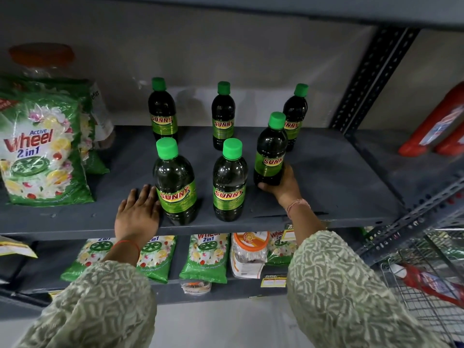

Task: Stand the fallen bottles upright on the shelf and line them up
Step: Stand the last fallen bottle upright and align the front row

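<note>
Several dark green SUNNY bottles with green caps stand upright on the grey shelf (339, 172) in two rows. The back row has a left bottle (162, 110), a middle bottle (223, 115) and a right bottle (295, 114). In front stand a left bottle (175, 184) and a middle bottle (229, 182). My right hand (283, 184) grips the base of the front right bottle (270, 151), which stands slightly further back than the other two. My left hand (139, 209) lies flat on the shelf, fingers apart, touching the front left bottle's side.
Green Wheel detergent bags (42, 151) lean at the shelf's left, with a clear orange-lidded jar (42, 61) behind. Red bottles (437, 126) lie on the neighbouring shelf at right. More detergent packs (206, 257) fill the shelf below. A wire trolley (426, 280) stands at lower right.
</note>
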### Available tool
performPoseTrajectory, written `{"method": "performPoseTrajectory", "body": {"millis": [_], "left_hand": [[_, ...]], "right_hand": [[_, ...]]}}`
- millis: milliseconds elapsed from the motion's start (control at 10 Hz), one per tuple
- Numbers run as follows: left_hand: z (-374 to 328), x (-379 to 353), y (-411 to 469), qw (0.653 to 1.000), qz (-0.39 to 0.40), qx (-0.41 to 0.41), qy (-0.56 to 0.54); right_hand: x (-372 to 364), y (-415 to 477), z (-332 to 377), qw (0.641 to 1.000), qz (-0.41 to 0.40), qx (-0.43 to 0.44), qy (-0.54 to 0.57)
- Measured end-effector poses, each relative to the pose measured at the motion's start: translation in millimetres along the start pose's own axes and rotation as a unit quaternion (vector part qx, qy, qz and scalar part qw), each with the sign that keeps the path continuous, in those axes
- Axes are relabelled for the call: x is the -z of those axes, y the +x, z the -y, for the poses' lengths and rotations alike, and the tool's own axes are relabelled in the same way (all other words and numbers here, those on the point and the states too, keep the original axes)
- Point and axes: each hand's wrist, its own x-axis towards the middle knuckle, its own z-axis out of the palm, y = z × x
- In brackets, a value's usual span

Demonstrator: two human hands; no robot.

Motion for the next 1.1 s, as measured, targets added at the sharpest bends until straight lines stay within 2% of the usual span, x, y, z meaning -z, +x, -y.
{"method": "performPoseTrajectory", "body": {"millis": [400,700,1100], "left_hand": [[-0.3,-1.7,-0.2,1.000,-0.006,0.000,0.004],[1.6,-4.1,1.8,1.000,-0.016,-0.009,-0.007],[6.6,-9.0,5.6,0.999,-0.022,-0.019,-0.027]], "right_hand": [[-8.3,-17.6,1.9,0.997,-0.069,-0.017,0.010],[1.4,-86.5,-3.2,0.996,-0.085,-0.004,-0.011],[0.8,-104.2,-6.7,0.993,-0.114,0.005,-0.031]]}}
